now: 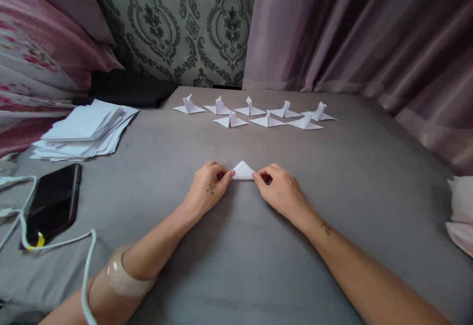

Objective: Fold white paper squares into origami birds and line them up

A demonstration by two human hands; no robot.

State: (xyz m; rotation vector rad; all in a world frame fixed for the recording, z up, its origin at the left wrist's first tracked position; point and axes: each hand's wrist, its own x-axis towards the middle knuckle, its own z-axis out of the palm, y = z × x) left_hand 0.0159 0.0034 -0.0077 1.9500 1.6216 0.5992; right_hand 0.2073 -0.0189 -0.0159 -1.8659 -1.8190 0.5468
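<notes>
- Left hand: thumb and fingers closed on left corner of folded paper.
- Right hand: same closure, right corner.
- Folded paper: on grey cloth, between hands.

i face a wall papered in grey-green, with large dark leafy ornaments and curling scrolls. to my right, a mauve curtain hangs in deep folds, its lower edge near the far side of the wide surface before me, which is covered in smooth grey cloth. on my left, pink fabric with white, flowered parts drapes beside it, near a black cloth. a pale, crumpled cloth sits at my far right. the light is soft and rather dim.
</notes>
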